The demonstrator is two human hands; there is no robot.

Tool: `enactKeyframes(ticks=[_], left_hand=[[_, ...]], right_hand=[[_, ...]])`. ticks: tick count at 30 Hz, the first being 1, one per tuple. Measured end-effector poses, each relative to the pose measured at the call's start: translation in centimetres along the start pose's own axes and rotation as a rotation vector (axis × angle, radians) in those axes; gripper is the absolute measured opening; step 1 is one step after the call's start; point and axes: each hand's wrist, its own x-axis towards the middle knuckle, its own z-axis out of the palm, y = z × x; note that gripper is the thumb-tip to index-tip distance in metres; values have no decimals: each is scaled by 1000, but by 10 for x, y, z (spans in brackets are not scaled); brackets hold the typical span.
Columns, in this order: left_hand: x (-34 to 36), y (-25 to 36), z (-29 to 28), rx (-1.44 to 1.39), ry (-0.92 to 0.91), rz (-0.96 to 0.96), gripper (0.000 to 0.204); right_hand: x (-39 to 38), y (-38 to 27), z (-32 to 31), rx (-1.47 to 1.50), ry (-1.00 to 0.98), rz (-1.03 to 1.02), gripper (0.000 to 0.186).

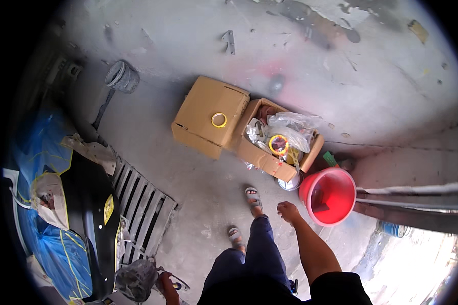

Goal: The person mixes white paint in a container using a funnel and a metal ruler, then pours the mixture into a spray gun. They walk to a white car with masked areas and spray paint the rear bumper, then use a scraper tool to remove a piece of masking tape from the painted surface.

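Note:
At the lower left, my left hand (167,287) is closed on what looks like a spray gun (160,269) with thin metal parts. A cup-like part wrapped in cloudy grey plastic (136,280) is beside that hand; the lower edge cuts off part of the grip. My right hand (288,212) hangs with fingers curled and nothing seen in them, left of a red bucket (315,203). Left of the gun stands a black, glossy car body part (81,203), edged by blue masking film (46,147) and yellow tape.
Ahead, a closed cardboard box (198,114) carries a yellow tape roll (219,120). Beside it, an open cardboard box (262,160) holds plastic bags and another tape roll (278,145). A slatted pallet (140,203) lies at left. A grey bucket (123,77) stands near the wall.

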Motion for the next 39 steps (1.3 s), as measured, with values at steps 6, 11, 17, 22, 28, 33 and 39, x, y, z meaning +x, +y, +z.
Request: enactKeyframes(ticks=[6, 11, 17, 22, 28, 33, 39], left_hand=[[6, 15, 24, -97, 41, -67, 7], [-5, 43, 65, -61, 122, -99, 7], [-9, 57, 121, 3, 220, -79, 9], [0, 9, 74, 7, 151, -347, 12], [-53, -18, 19, -46, 247, -403, 9], [-78, -42, -7, -114, 323, -383, 8], [-96, -101, -39, -212, 439, -288, 9]], right_hand=[[229, -114, 23, -2, 52, -132, 18], [357, -177, 31, -423, 415, -261, 25], [444, -169, 24, -695, 451, -113, 47], [472, -129, -27, -1463, 278, -80, 45], [472, -143, -18, -888, 459, -229, 35], [363, -139, -11, -718, 314, -417, 25], [196, -80, 44, -1237, -91, -409, 19]])
